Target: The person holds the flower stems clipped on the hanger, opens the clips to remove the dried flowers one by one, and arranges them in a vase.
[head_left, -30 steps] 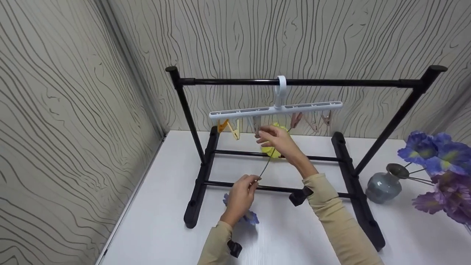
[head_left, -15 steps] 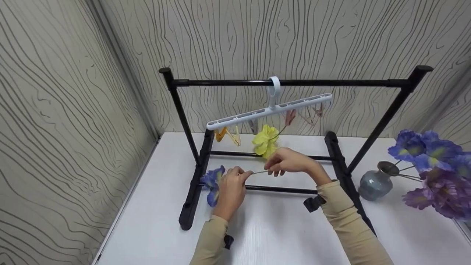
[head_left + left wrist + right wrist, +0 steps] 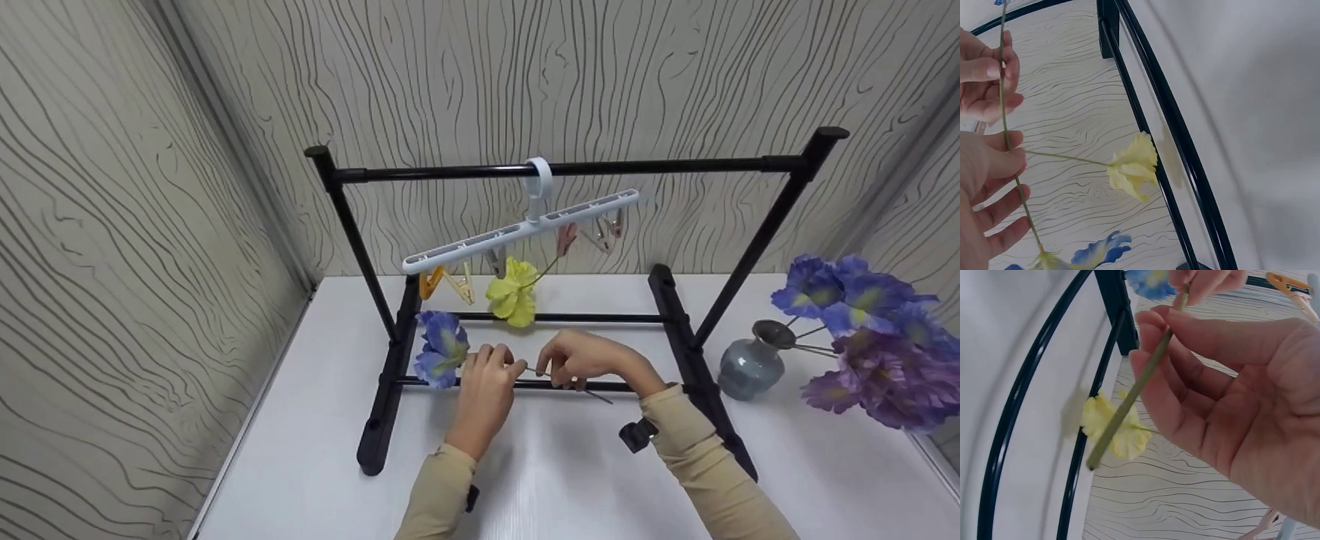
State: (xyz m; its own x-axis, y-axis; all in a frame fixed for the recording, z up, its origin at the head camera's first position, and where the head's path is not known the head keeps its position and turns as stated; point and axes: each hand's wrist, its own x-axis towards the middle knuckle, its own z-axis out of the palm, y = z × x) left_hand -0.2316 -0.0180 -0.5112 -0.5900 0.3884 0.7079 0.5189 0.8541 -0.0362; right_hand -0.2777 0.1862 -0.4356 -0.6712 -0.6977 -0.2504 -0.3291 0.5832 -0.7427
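Observation:
An artificial blue flower (image 3: 441,349) is held by its stem in front of the rack. My left hand (image 3: 486,390) pinches the stem near the bloom. Further along, my right hand (image 3: 589,354) pinches the same stem (image 3: 1129,399) between thumb and fingers, its cut end sticking out beyond them. Behind the hands a yellow flower (image 3: 513,292) hangs slanting, its stem running up to a pink clip (image 3: 566,238) on the pale blue hanger (image 3: 517,231). In the left wrist view both hands line up along the blue flower's stem, with the yellow flower (image 3: 1134,169) beside them.
The hanger hooks over the top bar of a black rack (image 3: 675,166) on the white table (image 3: 300,420). Orange (image 3: 430,283), cream (image 3: 461,286) and grey (image 3: 497,262) clips hang left of the hook. A grey vase (image 3: 752,367) with blue and purple flowers (image 3: 892,367) stands right.
The right hand came down from beside the yellow flower and took hold of the blue flower's stem. The stem turned from steep to nearly level, bloom leftward. The hanger tilted, left end lower.

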